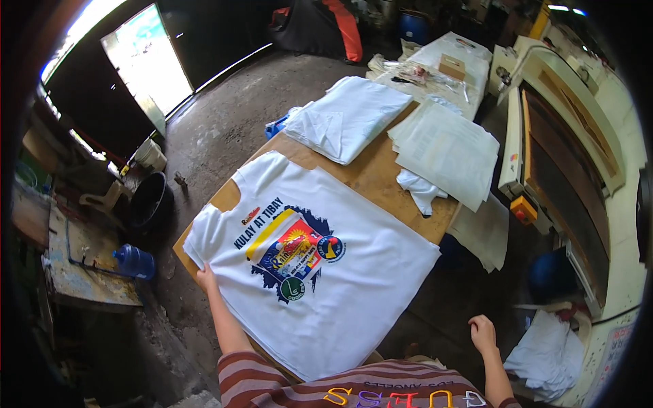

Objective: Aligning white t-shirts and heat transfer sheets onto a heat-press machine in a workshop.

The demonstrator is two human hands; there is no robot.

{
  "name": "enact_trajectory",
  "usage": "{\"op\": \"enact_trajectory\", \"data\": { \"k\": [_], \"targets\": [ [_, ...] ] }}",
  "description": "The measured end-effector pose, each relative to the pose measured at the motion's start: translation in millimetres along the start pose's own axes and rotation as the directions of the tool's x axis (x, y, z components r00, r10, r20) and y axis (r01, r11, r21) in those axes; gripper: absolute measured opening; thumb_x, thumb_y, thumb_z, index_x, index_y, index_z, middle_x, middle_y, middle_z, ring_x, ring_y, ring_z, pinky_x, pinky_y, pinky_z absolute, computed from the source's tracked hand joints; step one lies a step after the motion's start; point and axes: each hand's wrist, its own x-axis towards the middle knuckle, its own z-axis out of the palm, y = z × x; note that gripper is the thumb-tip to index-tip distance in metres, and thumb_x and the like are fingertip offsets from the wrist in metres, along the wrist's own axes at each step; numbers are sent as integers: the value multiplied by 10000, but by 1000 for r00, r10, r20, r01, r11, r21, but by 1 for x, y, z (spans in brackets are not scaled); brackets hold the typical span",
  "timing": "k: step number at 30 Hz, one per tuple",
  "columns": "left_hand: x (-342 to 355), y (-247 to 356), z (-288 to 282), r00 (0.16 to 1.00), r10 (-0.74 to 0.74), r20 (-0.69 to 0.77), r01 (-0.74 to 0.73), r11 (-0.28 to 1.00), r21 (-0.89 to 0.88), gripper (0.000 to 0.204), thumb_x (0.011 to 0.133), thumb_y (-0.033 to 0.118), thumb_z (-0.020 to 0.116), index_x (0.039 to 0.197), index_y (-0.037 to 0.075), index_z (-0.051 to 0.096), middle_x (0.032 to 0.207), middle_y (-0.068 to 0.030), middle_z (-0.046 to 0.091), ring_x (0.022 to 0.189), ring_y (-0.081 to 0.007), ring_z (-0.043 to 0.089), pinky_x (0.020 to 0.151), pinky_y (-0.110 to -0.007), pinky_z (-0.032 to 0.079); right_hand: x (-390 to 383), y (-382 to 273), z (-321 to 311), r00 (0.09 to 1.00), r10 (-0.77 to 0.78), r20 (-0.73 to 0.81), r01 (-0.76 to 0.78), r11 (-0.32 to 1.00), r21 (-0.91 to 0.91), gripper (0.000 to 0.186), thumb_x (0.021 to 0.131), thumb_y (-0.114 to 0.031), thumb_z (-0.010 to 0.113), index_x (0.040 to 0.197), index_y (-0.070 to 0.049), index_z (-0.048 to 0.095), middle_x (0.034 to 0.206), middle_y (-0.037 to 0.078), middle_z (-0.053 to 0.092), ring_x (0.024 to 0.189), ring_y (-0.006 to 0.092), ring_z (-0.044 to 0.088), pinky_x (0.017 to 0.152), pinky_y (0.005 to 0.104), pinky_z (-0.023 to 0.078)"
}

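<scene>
A white T-shirt with a colourful printed design on its front lies spread over a brown tabletop, its neckline toward the far left. It seems to rest on other white shirts, whose layered edges show at the left. At that left edge my left hand is closed on the shirt fabric, some of its fingers hidden. My right hand hangs off the table at the lower right, away from the shirt. Its fingers are curled together, with nothing visible in them.
Folded white fabric and a stack of translucent sheets lie farther along the table. A large press-like machine stands on the right, above a container of white cloth. Left are a blue water jug and black basin.
</scene>
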Motion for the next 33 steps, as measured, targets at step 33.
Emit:
{"op": "enact_trajectory", "data": {
  "k": [33],
  "targets": [
    [-843,111,-19,-593,710,379,-554,-18,-833,257,670,-16,511,915,41,567,1181,-205,422,1139,-360,396,961,-405,319,-373,371,-42,403,822,-404,-380,551,743,86,795,-89,595,781,-7,619,656,42,612,545,100,586,518,245,465]
  ]
}}
